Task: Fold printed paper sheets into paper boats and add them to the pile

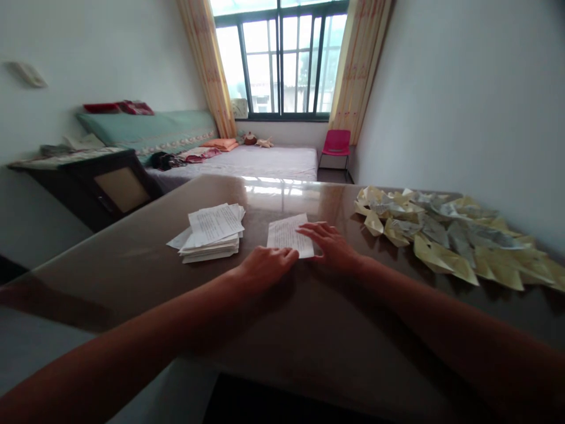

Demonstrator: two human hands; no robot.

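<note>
A printed sheet of paper (286,233) lies on the brown tabletop in front of me, its near edge between my hands. My left hand (269,265) is closed, its fingers curled at the sheet's lower edge. Over the sheet's right side reaches my right hand (332,244), fingers stretched out and thumb apart near the lower right corner. To the left sits an uneven stack of printed sheets (212,235). Many folded paper boats (441,229), yellowish and grey, cover the table's right side.
The glossy brown table (145,259) reaches toward a bed (282,162) under the window. A pink chair (336,144) stands at the back right. On the left is a dark cabinet (110,185) with things on top. A white wall (463,106) borders the right.
</note>
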